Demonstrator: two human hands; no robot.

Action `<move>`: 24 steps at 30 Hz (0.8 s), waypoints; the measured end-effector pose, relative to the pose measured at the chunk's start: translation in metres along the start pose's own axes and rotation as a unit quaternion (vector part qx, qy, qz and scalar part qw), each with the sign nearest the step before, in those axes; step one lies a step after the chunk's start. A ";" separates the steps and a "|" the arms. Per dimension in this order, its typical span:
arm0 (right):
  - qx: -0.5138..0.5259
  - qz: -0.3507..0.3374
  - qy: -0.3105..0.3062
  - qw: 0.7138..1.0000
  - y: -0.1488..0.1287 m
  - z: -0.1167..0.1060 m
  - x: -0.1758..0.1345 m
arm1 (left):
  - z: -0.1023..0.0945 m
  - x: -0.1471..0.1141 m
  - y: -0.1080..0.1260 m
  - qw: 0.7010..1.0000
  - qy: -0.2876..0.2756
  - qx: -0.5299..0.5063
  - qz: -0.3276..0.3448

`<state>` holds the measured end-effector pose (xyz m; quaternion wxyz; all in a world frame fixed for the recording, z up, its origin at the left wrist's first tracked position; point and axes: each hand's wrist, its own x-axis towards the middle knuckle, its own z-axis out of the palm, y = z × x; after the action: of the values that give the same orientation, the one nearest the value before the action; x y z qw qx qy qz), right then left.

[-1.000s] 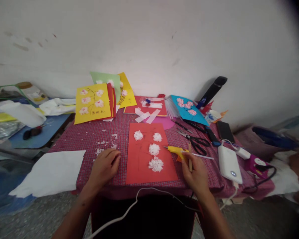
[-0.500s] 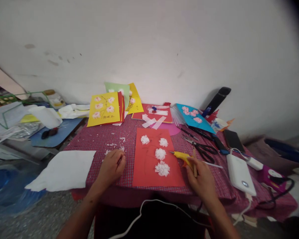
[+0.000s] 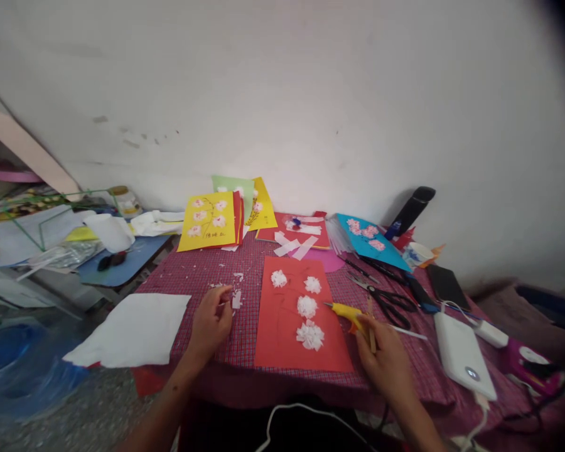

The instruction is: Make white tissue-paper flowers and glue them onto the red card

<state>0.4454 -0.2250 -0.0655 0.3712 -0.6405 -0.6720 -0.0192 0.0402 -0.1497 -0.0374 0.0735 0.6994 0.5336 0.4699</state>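
Observation:
On the right, my right hand (image 3: 383, 355) is closed around a yellow hot glue gun (image 3: 347, 312). Its nozzle points left over the edge of a red sheet of paper (image 3: 282, 342). A thin tan stick (image 3: 371, 326) shows at the same fingers; whether it is gripped too, I cannot tell. Several white crumpled-paper flowers (image 3: 307, 306) sit on the red sheet, among faint dark drawn lines. Left of the sheet, my left hand (image 3: 211, 323) rests by white paper scraps (image 3: 236, 298), fingers loosely bent and apart, with nothing visible in them.
A white cloth or tissue (image 3: 132, 329) lies at the table's left front. Black-handled scissors (image 3: 388, 301), a white power bank (image 3: 464, 355) and a paper cup (image 3: 417, 253) are on the right. Finished-looking yellow (image 3: 207, 223) and blue (image 3: 371, 240) flower cards stand behind.
My left hand has loosened from a curled fist, its fingers extending. The glue gun stays in my right hand by the sheet. The whole view has shifted slightly as the head moved.

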 end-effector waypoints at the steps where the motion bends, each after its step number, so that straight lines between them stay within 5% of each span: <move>1: 0.003 0.001 -0.001 1.000 0.000 0.000 0.000 | 0.000 0.000 0.000 1.000 -0.002 -0.001 -0.004; 24: -0.005 -0.008 -0.003 1.000 -0.010 -0.013 0.005 | 0.003 0.004 -0.005 0.999 -0.033 0.023 0.007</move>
<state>0.4435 -0.2291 -0.0484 0.3656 -0.6372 -0.6781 -0.0234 0.0391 -0.1429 -0.0402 0.0714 0.7198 0.5365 0.4347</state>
